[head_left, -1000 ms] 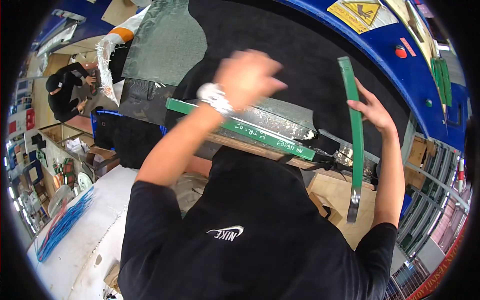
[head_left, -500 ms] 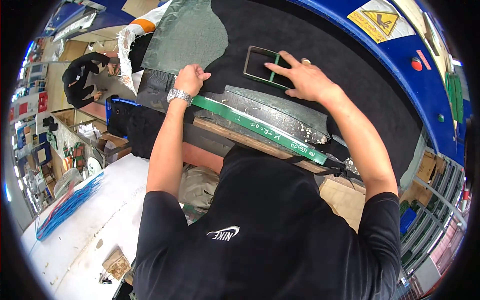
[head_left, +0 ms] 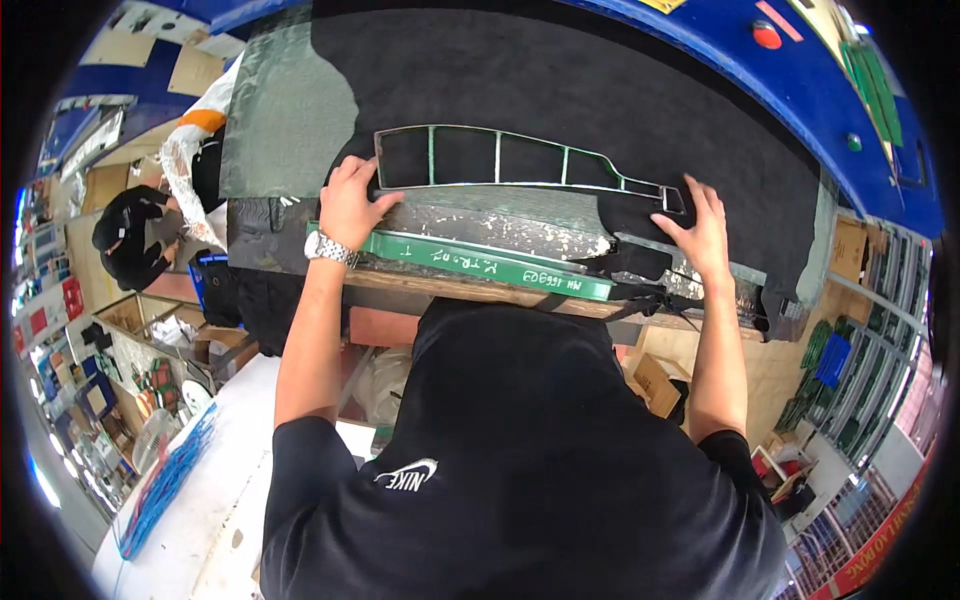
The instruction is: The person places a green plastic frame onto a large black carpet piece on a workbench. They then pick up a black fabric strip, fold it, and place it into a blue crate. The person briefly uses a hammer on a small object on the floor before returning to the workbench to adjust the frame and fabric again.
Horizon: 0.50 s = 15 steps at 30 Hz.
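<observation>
A long, narrow metal cutting die (head_left: 498,158) with several cross bars lies on a black sheet of material (head_left: 560,80); its right end tapers to a small rectangle. My left hand (head_left: 348,205), with a metal watch at the wrist, grips the die's left end, thumb near the lower corner. At the tapered end, my right hand (head_left: 702,228) has its fingers and thumb on either side of the tip. Closer to me, a green metal strip (head_left: 480,262) with handwriting runs along the wooden table edge.
A blue machine beam (head_left: 690,50) with a red button (head_left: 767,35) arches over the far side. Greenish sheet material (head_left: 290,110) lies at the left. A person in black (head_left: 135,235) crouches beyond. Blue cords (head_left: 165,490) lie on a white table (head_left: 220,450).
Earlier, only a short rectangular frame section showed by my right hand; now the long die lies between both hands. My right hand moved right and nearer. My left hand went from closed to gripping the die.
</observation>
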{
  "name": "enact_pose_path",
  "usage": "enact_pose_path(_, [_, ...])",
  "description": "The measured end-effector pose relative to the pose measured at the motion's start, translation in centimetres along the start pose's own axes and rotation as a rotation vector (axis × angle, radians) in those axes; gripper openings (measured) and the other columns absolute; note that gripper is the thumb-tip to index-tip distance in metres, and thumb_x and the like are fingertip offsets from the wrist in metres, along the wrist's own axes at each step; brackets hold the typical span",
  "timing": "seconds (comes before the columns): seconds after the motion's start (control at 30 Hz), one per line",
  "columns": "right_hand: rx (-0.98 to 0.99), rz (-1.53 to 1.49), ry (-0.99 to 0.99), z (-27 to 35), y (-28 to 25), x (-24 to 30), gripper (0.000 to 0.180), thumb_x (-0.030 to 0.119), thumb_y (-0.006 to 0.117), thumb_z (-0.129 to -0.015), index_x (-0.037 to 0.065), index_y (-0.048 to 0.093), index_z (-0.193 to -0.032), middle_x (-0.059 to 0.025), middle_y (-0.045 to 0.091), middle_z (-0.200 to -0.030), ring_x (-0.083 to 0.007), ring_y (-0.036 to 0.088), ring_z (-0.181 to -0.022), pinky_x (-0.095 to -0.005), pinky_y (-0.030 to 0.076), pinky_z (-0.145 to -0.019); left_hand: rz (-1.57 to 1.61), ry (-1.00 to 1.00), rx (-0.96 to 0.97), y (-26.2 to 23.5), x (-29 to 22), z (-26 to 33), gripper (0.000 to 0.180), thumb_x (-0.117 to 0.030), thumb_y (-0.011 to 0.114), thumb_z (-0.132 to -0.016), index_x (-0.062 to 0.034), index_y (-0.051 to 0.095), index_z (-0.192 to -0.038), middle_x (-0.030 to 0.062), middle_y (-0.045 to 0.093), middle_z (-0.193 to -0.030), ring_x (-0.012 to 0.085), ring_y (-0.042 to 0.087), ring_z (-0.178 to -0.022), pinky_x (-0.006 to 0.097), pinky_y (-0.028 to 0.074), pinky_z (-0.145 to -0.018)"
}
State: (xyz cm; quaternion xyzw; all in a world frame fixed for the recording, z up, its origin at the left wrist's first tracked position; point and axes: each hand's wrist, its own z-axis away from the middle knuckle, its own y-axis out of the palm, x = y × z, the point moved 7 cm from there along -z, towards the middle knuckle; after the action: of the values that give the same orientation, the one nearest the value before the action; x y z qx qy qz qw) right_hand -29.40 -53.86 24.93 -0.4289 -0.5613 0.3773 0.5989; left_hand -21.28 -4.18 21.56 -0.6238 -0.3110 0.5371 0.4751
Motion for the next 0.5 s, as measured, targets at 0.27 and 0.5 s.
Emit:
enact_pose_path(0.27, [-0.202, -0.256, -0.002, 3.4, 3.5, -2.7, 0.023, 0.012, 0.082, -0.08, -0.001, 0.072, -0.096, -0.0084, 0.061, -0.075, -0.0231, 0.059, -0.067, -0.0364, 0.048, -0.066, 0.225, 0.023, -0.061, 0.5, 2.3, -1.0, 0.051, -0.015, 0.086, -0.074, -0.0012, 0.07, -0.121, 0.0091, 0.064, -0.093, 0.0201, 0.061, -0.073, 0.034, 0.052, -0.07])
enact_pose_path(0.5, [-0.169, -0.22, -0.071, 4.8, 3.6, -3.1, 0.025, 0.009, 0.08, -0.081, 0.002, 0.073, -0.104, -0.0082, 0.065, -0.084, -0.0237, 0.061, -0.079, -0.0374, 0.047, -0.072, 0.24, -0.035, -0.074, 0.9, 3.3, -1.7, 0.047, -0.016, 0.089, -0.072, -0.0028, 0.074, -0.114, 0.006, 0.061, -0.082, 0.0163, 0.057, -0.068, 0.032, 0.049, -0.066])
